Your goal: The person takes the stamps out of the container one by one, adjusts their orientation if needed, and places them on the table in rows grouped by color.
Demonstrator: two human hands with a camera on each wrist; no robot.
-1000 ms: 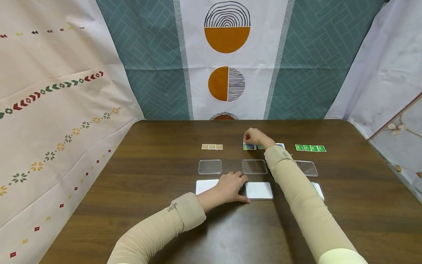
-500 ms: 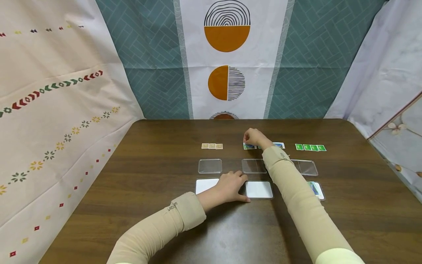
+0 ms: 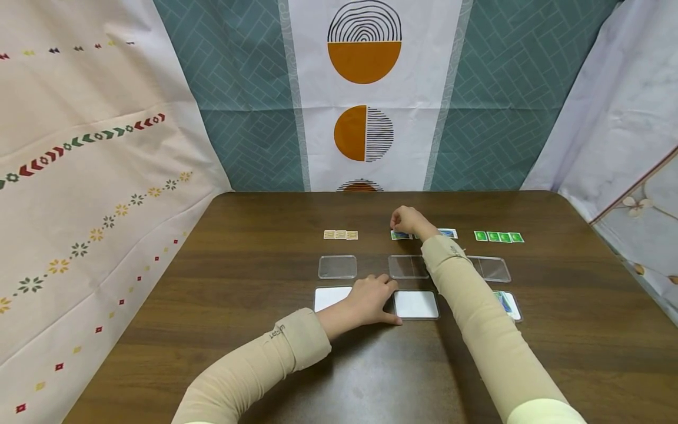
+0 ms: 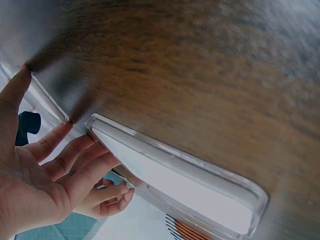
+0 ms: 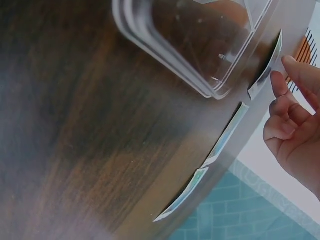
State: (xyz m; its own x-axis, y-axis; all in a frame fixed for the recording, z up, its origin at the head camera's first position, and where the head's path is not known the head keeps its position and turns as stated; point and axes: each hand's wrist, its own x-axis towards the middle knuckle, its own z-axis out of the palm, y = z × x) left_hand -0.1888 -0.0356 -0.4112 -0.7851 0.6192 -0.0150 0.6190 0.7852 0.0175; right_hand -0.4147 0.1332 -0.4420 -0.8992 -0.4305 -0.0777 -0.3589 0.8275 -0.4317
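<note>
My left hand (image 3: 371, 300) rests between the left white-lined clear case (image 3: 329, 297) and the middle white-lined case (image 3: 416, 305). In the left wrist view its fingers (image 4: 56, 137) are spread; thumb and index tips lie at the middle case's edge, the others beside the near case (image 4: 170, 170). My right hand (image 3: 410, 221) reaches to the far row, fingers bent over a blue-green stamp (image 3: 402, 236). Up close, thumb and index tips sit at the edge of that stamp (image 5: 266, 74), which lies on the table; whether they pinch it cannot be made out.
Beige stamps (image 3: 341, 235) lie far left, green stamps (image 3: 499, 238) far right, and a blue stamp (image 3: 449, 234) behind the right wrist. Clear plastic lids (image 3: 337, 267) form a middle row. The right sleeve partly hides a white-lined case (image 3: 515, 316) holding a stamp (image 3: 503, 302).
My right forearm has shifted slightly left, showing more of the right-hand case and the blue stamp. Its fingers stay at the same stamp. The left hand has not moved.
</note>
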